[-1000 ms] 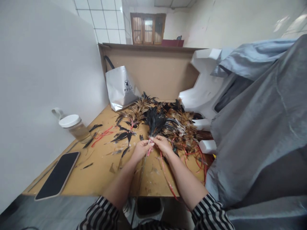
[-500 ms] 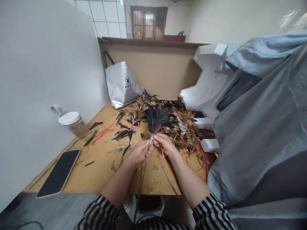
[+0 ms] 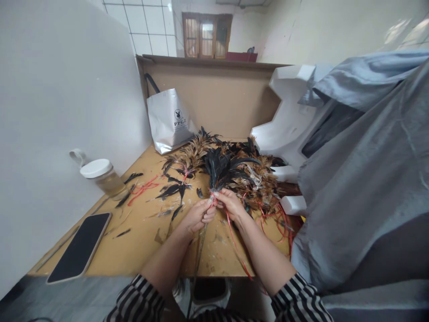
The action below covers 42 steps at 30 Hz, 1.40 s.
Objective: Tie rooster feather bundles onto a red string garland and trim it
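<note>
Both hands together mid-desk, clamped on the base of a black feather bundle. Left hand [image 3: 200, 213] grips just below the feathers, fingers curled; right hand [image 3: 231, 203] pinches right beside it, thumb on the red-wrapped base. Black feather bundle [image 3: 219, 170] points away from the person, tips fanned out, above the middle of the desk [image 3: 140, 255]. Red string [image 3: 233, 239] trails from under the right hand to the front edge; can't tell from here whether those fingers hold it too. Thin rod [image 3: 199, 250] runs down from the left hand, past the front edge.

Beyond and right of the bundle: brown feathers [image 3: 268, 192], heaped, more red strands [image 3: 284, 221] near them. Left of it, loose black feathers [image 3: 170, 191] and a few red scraps [image 3: 142, 190]. Far left, phone [image 3: 78, 248], screen dark, and a white-lidded jar [image 3: 109, 183]. Silver bag [image 3: 169, 123] at the back, near the cardboard panel [image 3: 228, 98]. White foam piece [image 3: 284, 125] back right, grey cloth [image 3: 365, 188] beside it. Striped sleeves on both arms.
</note>
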{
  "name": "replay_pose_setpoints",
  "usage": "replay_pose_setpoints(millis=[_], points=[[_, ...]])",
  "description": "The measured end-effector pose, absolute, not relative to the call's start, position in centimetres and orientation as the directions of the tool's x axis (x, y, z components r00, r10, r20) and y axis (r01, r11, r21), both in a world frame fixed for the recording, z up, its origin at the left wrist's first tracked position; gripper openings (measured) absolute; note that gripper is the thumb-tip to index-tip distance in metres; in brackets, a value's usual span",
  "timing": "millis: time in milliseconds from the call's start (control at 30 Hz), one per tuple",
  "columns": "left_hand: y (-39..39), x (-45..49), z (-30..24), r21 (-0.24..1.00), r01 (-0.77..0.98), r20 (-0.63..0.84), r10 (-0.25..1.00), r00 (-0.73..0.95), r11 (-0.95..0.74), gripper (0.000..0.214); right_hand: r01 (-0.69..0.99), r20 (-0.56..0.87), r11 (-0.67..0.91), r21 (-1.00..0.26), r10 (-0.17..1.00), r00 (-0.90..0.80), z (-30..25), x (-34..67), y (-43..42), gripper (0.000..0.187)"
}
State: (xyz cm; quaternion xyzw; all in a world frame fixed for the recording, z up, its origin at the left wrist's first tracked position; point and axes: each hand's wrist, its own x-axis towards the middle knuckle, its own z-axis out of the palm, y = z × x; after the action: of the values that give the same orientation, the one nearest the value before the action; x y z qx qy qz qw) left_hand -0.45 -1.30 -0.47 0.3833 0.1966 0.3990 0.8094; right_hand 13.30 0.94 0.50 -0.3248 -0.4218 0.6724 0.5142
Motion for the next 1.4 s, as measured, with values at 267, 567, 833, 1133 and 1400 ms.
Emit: replay_pose_setpoints(millis=[267,567,833,1133,1400], points=[[-1.4,-0.4,-0.5,0.781,-0.508,0.011,0.805,0.593,0.363,0.023,-0.405,-0.016,-0.157,-0.901,0.944,-0.33,0.5,13.5,0.9,0.035],[-1.2,-0.5,-0.5,0.793,-0.466,-0.081,0.827,0.557,0.392,0.028,-0.316,-0.048,-0.122,-0.941,0.972,-0.231,0.5,13.6,1.1,0.037],[-1.0,-0.6,-0.6,0.813,-0.423,-0.118,0.825,0.553,0.4,0.029,-0.31,-0.024,-0.101,-0.945,0.97,-0.241,-0.1,12.5,1.2,0.039],[0.9,-3.1,-1.0,0.514,-0.686,-0.101,0.83,0.548,0.515,0.015,-0.106,0.066,0.057,-0.993,0.995,-0.08,-0.8,12.6,1.5,0.04],[1.5,-4.2,-1.6,0.335,-0.757,-0.111,0.821,0.56,0.561,0.021,0.448,0.388,0.278,-0.849,0.905,0.174,1.7,21.3,-3.2,0.023]])
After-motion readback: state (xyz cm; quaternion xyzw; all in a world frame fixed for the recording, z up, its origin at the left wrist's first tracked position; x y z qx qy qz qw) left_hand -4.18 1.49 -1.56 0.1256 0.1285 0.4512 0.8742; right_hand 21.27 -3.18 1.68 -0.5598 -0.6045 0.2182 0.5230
